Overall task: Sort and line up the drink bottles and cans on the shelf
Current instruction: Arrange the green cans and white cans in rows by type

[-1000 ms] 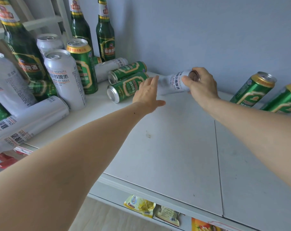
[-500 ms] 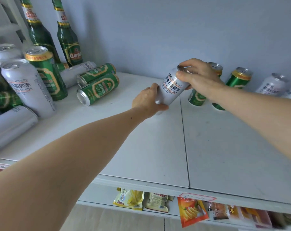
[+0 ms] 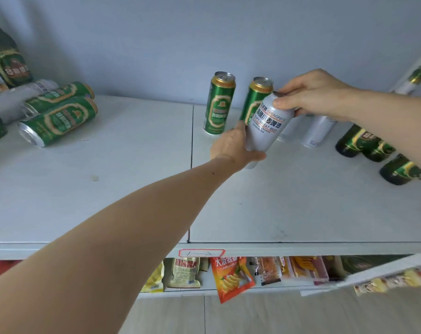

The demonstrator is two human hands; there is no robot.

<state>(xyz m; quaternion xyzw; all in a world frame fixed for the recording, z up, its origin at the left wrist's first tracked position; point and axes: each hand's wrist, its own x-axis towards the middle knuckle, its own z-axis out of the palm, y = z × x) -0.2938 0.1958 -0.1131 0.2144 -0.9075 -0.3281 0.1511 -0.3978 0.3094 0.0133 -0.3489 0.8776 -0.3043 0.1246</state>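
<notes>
The fingertips point(image 3: 280, 102) of the right hand point(image 3: 318, 92) pinched the top rim of a white can point(image 3: 267, 126) right of the frame's centre, thumb in front and the other fingers curled over the lid; the wrist bent down and the bare forearm ran off to the right edge; the left hand point(image 3: 233, 148) cupped the can's lower end, thumb wrapped under the base and the fingers hidden behind it, its long forearm stretching down to the lower left corner; the can was tilted, top toward the upper right, and it appeared lifted off the white shelf point(image 3: 132, 189), though contact at the base could not be told; just behind it stood two upright green cans, one point(image 3: 219, 104) clear to the left and the other point(image 3: 255, 100) partly covered by the white can; further white cans point(image 3: 318, 131) stood under the right wrist, half hidden; dark green bottles point(image 3: 363, 143) lay on their sides at the right edge; at the upper left two green cans point(image 3: 57, 119) lay on their sides, with a blurred white can point(image 3: 16, 100) behind them and part of a green bottle point(image 3: 7, 59) above; snack packets point(image 3: 231, 276) hung along the lower shelf at the bottom of the frame.
</notes>
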